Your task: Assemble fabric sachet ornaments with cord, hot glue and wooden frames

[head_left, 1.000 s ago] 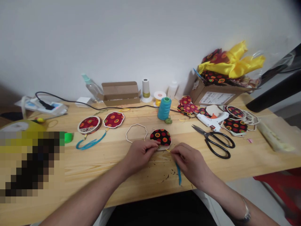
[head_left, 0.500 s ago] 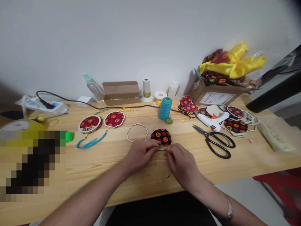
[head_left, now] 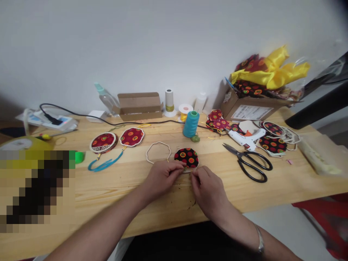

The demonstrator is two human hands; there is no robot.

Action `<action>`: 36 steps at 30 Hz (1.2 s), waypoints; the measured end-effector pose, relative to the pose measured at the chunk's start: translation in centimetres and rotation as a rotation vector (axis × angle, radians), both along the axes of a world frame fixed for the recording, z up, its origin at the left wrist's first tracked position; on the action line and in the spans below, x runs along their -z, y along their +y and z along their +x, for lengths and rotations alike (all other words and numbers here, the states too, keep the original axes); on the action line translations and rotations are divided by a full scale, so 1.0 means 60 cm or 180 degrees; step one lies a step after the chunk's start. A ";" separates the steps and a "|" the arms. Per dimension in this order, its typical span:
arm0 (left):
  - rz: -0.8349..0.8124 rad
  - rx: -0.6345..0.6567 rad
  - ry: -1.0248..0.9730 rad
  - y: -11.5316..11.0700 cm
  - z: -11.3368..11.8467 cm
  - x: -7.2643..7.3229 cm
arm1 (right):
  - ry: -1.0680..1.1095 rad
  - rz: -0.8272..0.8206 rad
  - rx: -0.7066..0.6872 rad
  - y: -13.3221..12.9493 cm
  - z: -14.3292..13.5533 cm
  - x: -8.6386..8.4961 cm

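- While the left hand (head_left: pixel 163 177) is pressing its thumb and forefinger nearly together at the lower edge of the black flowered patch (head_left: pixel 186 158), the patch is lying on the wooden table (head_left: pixel 114 203), between and just beyond both hands.
- Beside the patch's lower right edge, the right hand (head_left: pixel 209 188) is keeping its thumb and forefinger pinched closed; whatever they are holding is too small to tell.
- A silver bracelet (head_left: pixel 260 240) is circling the right wrist.
- To the left of the patch, an empty pale frame (head_left: pixel 158 143) is lying flat, near the left hand.
- Farther left, two red flowered ornaments (head_left: pixel 131 137) are resting side by side, with blue tassels (head_left: pixel 105 165) trailing below them.
- Behind the patch, a blue thread cone (head_left: pixel 191 124) is standing upright, with a small green bundle (head_left: pixel 195 138) lying at its base.
- On the right, black-handled scissors (head_left: pixel 246 162) are lying with their blades parted slightly, and a white glue gun (head_left: pixel 246 139) is resting just behind them.
- Farther back, a cardboard box (head_left: pixel 244 107) is holding patterned cloth and shiny yellow fabric (head_left: pixel 272 74).
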State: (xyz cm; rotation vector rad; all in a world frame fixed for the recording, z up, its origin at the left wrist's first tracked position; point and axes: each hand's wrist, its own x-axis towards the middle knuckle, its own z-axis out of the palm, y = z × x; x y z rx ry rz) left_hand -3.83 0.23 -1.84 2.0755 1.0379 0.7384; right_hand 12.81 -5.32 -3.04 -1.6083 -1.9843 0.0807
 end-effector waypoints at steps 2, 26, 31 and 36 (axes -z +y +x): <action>0.0001 0.0005 -0.0002 0.000 0.000 0.000 | 0.0079 -0.0052 -0.0002 0.000 -0.003 0.000; -0.0139 0.0059 0.0009 0.000 -0.003 0.001 | 0.0801 -0.0569 0.0055 -0.010 0.033 -0.038; -0.0174 0.0040 0.0020 -0.001 -0.003 0.001 | 0.0738 -0.0556 -0.0012 -0.006 0.049 -0.045; -0.0219 0.0032 0.0000 0.001 -0.001 0.002 | 0.0509 -0.0600 -0.0198 -0.010 0.048 -0.045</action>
